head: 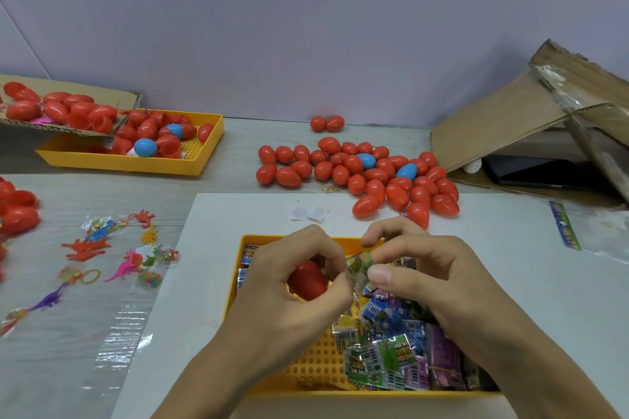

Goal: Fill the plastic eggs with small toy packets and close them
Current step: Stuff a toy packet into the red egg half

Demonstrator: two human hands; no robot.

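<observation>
My left hand (pixel 292 286) grips a red plastic egg (pixel 308 280) above the near yellow tray (pixel 306 367). Right beside it, my right hand (pixel 422 269) pinches a small green toy packet (pixel 361 267) between thumb and fingers, close to the egg. Whether the egg is open or closed I cannot tell, as fingers cover most of it. Several more toy packets (pixel 398 347) fill the tray's right side. A pile of closed red eggs with two blue ones (pixel 367 173) lies on the table beyond my hands.
A second yellow tray (pixel 200 160) with egg halves sits at the back left, partly under a cardboard flap (pixel 68 127) carrying more. Loose rubber toys (pixel 112 255) lie at left. A cardboard box (pixel 531 133) stands at the right, a plastic bag (pixel 599 231) in front of it.
</observation>
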